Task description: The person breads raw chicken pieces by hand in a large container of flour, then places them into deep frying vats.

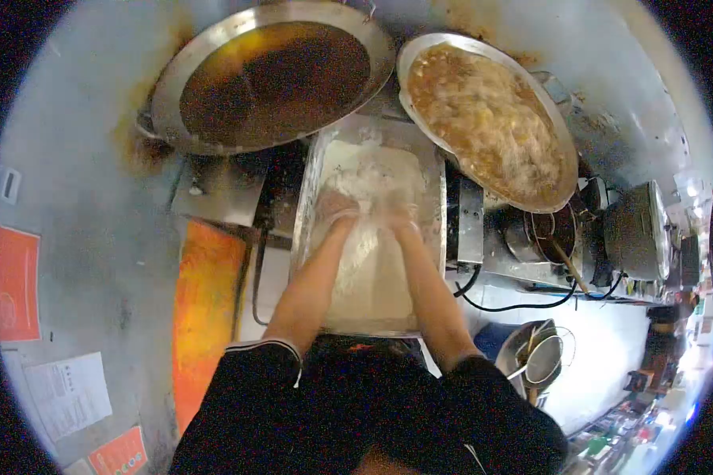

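A long metal tray [299,237] lies straight in front of me, holding a pale, flour-like powder [372,273]. Both forearms reach down into it. My left hand [338,207] is in the powder near the left wall, blurred and dusted white. On the right side of the tray, my right hand [400,214] is also in the powder and smeared by motion. The fingers of both hands are hidden or too blurred to make out. Lumpy powder lies around and beyond the hands.
Behind the tray, a wide pan of dark liquid [277,87] stands left and a pan of bubbling oil [491,119] right. Further right are a pot [528,237], a metal box [638,229] and a strainer [544,360]. An orange panel [206,309] stands at left.
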Demonstrator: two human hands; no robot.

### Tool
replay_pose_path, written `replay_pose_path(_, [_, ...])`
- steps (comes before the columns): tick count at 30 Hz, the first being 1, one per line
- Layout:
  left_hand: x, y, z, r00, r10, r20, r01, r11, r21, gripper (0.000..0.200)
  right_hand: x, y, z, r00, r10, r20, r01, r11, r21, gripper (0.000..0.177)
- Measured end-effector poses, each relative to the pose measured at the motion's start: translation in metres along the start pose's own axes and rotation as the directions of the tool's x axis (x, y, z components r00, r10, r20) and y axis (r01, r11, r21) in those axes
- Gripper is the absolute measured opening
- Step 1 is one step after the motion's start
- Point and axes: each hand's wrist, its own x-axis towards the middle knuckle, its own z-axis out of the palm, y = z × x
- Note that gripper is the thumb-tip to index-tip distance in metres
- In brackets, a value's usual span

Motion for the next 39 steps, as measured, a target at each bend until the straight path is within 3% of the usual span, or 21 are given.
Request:
replay_pose_path(3, [0.014,-0.017,0.015,0.964,0.082,-0.254,-0.084,0.996,0.002,0.058,0.102,0.118,0.184,0.87,-0.457,-0.183,0.411,0.879,-0.241,0.038])
replay_pose_path(5, [0.012,-0.032,0.013,0.869,0.123,-0.479,-0.184,0.98,-0.081,0.057,0.112,0.089,0.136,0.824,-0.551,-0.13,0.524,0.829,-0.198,0.039])
replay_pose_path(6, [-0.02,-0.034,-0.008,0.915,0.088,-0.395,-0.233,0.913,-0.335,0.056,0.091,0.078,0.122,0.806,-0.587,-0.075,0.572,0.806,-0.154,0.04])
replay_pose_path(8, [-0.08,-0.031,-0.07,0.946,0.148,-0.288,-0.229,0.936,-0.269,0.055,0.045,0.052,0.082,0.787,-0.616,-0.001,0.614,0.785,-0.084,0.042])
replay_pose_path(11, [-0.101,-0.042,-0.072,0.965,0.218,-0.148,-0.245,0.947,-0.205,0.049,-0.017,0.019,-0.015,0.83,-0.411,0.376,0.453,0.891,-0.025,0.046])
replay_pose_path(12, [-0.101,-0.045,-0.07,0.961,0.238,-0.143,-0.264,0.943,-0.201,0.045,-0.044,0.015,-0.036,0.958,-0.271,0.096,0.227,0.918,0.325,0.041])
replay_pose_path(13, [-0.101,-0.042,-0.072,0.958,0.238,-0.157,-0.268,0.941,-0.207,0.045,-0.051,0.015,-0.048,0.992,-0.008,-0.124,0.089,0.742,0.664,0.036])
replay_pose_path(15, [-0.12,-0.041,-0.06,0.845,0.094,-0.527,-0.377,0.803,-0.461,0.044,-0.069,0.01,-0.026,0.983,-0.03,-0.182,0.123,0.84,0.528,0.033])
replay_pose_path(16, [-0.128,-0.034,-0.05,0.857,0.091,-0.507,-0.362,0.806,-0.468,0.044,-0.083,0.0,-0.024,0.98,-0.033,-0.197,0.123,0.879,0.46,0.032])
replay_pose_path(19, [-0.142,-0.011,-0.041,0.905,0.361,-0.225,-0.309,0.922,0.235,0.043,-0.106,-0.041,-0.069,0.996,-0.023,-0.092,0.026,0.999,0.026,0.035])
replay_pose_path(21, [-0.156,-0.017,-0.06,0.901,0.184,-0.393,-0.287,0.932,-0.222,0.047,-0.092,-0.051,-0.087,0.994,-0.03,0.109,0.025,0.998,0.053,0.036])
replay_pose_path(23, [-0.153,-0.034,-0.033,0.916,0.243,-0.32,-0.338,0.896,-0.288,0.048,-0.121,-0.046,-0.077,0.928,-0.028,0.371,-0.004,0.996,0.085,0.038])
replay_pose_path(24, [-0.136,-0.037,-0.022,0.901,0.302,-0.312,-0.406,0.841,-0.357,0.05,-0.123,-0.038,-0.073,0.991,-0.131,0.011,0.125,0.963,0.24,0.037])
replay_pose_path(25, [-0.114,-0.044,-0.007,0.89,0.304,-0.339,-0.42,0.835,-0.355,0.05,-0.112,-0.035,-0.074,0.908,-0.18,-0.379,0.313,0.892,0.326,0.037])
replay_pose_path(26, [-0.098,-0.058,0.015,0.895,0.323,-0.309,-0.421,0.841,-0.339,0.049,-0.103,-0.039,-0.079,0.902,-0.191,-0.386,0.326,0.889,0.321,0.037])
replay_pose_path(28, [-0.126,-0.07,0.014,0.918,0.321,-0.233,-0.385,0.862,-0.329,0.047,-0.115,-0.057,-0.078,0.953,-0.303,-0.019,0.294,0.904,0.312,0.045])
replay_pose_path(30, [-0.156,-0.027,-0.061,0.844,0.408,-0.348,-0.529,0.739,-0.417,0.045,-0.105,-0.042,-0.029,0.93,-0.318,-0.183,0.366,0.843,0.395,0.046])
replay_pose_path(32, [-0.135,-0.036,-0.042,0.835,0.438,-0.334,-0.549,0.712,-0.438,0.049,-0.089,-0.034,-0.017,0.886,-0.29,-0.361,0.439,0.777,0.452,0.048])
replay_pose_path(34, [-0.138,-0.041,-0.037,0.912,0.395,-0.108,-0.375,0.699,-0.609,0.055,-0.085,-0.034,-0.025,0.812,-0.565,-0.148,0.563,0.69,0.456,0.044])
replay_pose_path(38, [-0.162,-0.057,-0.068,0.9,0.372,-0.228,-0.366,0.358,-0.859,0.054,-0.102,-0.023,-0.054,0.88,-0.446,-0.162,0.47,0.775,0.423,0.033])
replay_pose_path(39, [-0.166,-0.068,-0.073,0.845,0.362,-0.394,-0.509,0.315,-0.801,0.049,-0.106,-0.009,-0.057,0.95,-0.309,-0.044,0.283,0.794,0.538,0.031])
